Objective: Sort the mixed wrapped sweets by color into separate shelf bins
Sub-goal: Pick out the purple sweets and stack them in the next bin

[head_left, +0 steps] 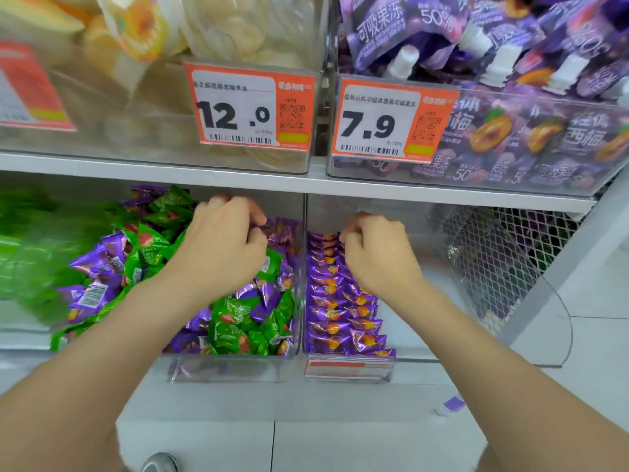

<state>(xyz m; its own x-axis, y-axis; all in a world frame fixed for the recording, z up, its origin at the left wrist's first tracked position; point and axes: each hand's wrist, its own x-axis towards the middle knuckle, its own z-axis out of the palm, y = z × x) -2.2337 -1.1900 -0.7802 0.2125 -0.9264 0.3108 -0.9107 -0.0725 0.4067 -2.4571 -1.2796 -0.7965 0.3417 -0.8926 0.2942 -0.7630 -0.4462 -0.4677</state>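
Note:
A clear middle bin (299, 335) on the lower shelf holds a jumble of green sweets (235, 330) and purple sweets (92, 294). My left hand (221, 247) hovers over its back part with fingers curled down into the pile; what they hold is hidden. The clear bin to the right (422, 349) has purple sweets (337, 311) stacked in neat rows along its left side. My right hand (377, 250) is over the far end of those rows, fingers curled at a purple wrapper.
A blurred bin of green packs (30, 253) sits at the left. The upper shelf carries a bin of pale snacks (238, 32) and one of purple pouches (510, 63), with orange price tags (250, 107). A wire mesh basket (493, 264) stands at the right.

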